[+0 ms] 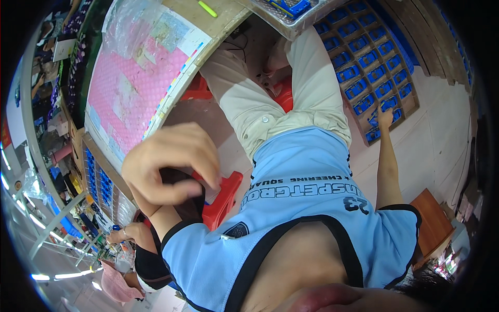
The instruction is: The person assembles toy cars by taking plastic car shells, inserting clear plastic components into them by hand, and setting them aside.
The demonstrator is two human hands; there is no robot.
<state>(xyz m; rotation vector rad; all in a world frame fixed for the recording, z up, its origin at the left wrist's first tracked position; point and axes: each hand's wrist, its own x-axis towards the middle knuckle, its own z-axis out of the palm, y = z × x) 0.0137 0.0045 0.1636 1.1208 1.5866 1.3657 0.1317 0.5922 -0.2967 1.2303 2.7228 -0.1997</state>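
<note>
My left hand (171,162) is raised beside the pink-covered table, a little blurred. Its fingers curl loosely, a gap shows between thumb and fingertips, and nothing is in it. Stretched out to the right, my right hand (385,117) is at the near end of a brown divided tray (406,117). The fingers there close on a blue toy car (373,119), partly covered by them. Several like blue toy cars (365,59) fill the tray's compartments.
Pink bubble sheet (156,65) and clear plastic film (127,26) cover the table, with a yellow-green stick (207,9) near its edge. A clear tray (291,26) holds blue parts. Red stools (222,200) stand below. A co-worker's hand (125,234) is at the lower left.
</note>
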